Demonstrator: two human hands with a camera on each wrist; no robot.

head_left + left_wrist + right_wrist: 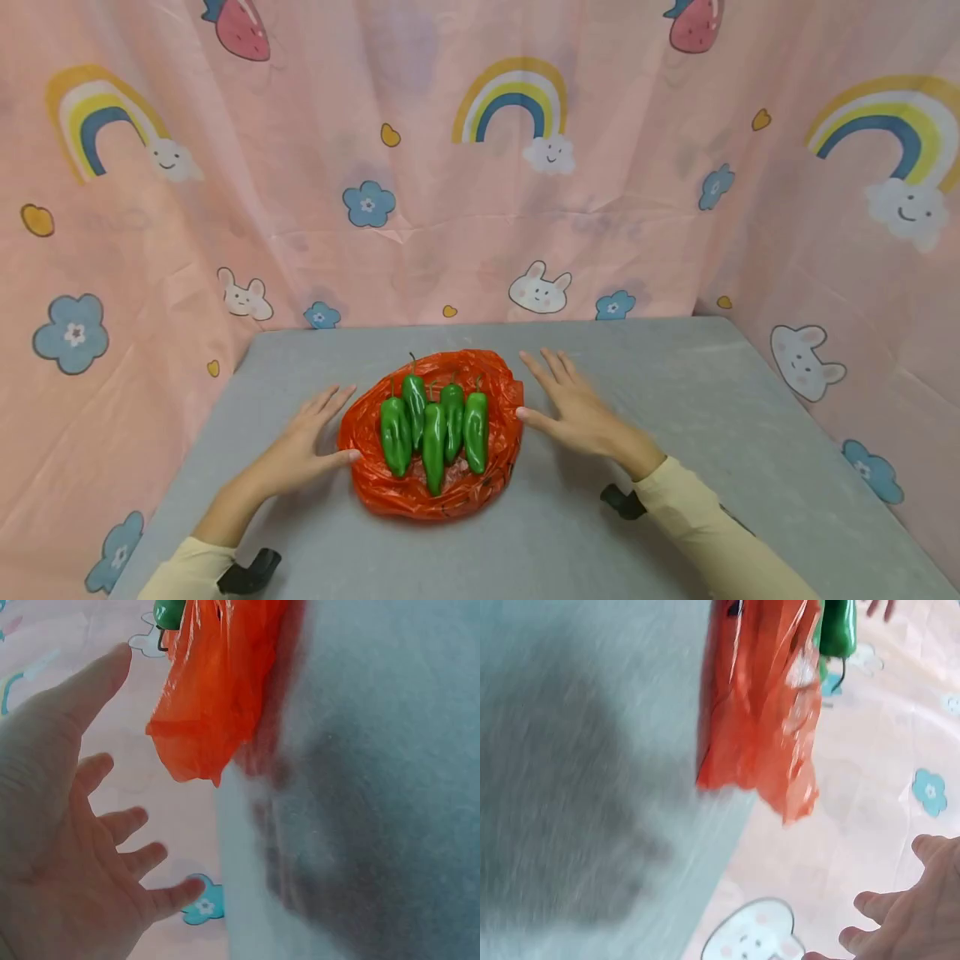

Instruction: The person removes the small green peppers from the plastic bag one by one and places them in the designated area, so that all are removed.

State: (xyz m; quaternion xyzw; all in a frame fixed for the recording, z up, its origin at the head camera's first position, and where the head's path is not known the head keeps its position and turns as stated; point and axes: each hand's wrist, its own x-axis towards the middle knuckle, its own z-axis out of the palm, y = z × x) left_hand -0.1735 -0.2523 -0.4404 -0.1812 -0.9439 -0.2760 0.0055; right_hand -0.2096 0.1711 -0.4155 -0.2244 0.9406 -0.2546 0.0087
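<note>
Several green peppers (pixel 434 446) lie side by side on a crumpled red plastic bag (pixel 390 500), stems mostly pointing to the back. My left hand (pixel 303 450) is at the bag's left side, fingers spread and holding nothing. On the other side my right hand (pixel 573 408) is held with its fingers apart, thumb near the bag's right edge. In the left wrist view the bag (pixel 214 697) stands apart from the palm. The right wrist view has the bag (pixel 761 727) and a dark green pepper (pixel 838 630) away from the fingers.
A grey table (pixel 675 400) carries the bag. Behind it and at both sides hangs a pink curtain (pixel 450 250) printed with rainbows, rabbits and flowers. Black straps or mounts (pixel 251 572) show at the sleeves.
</note>
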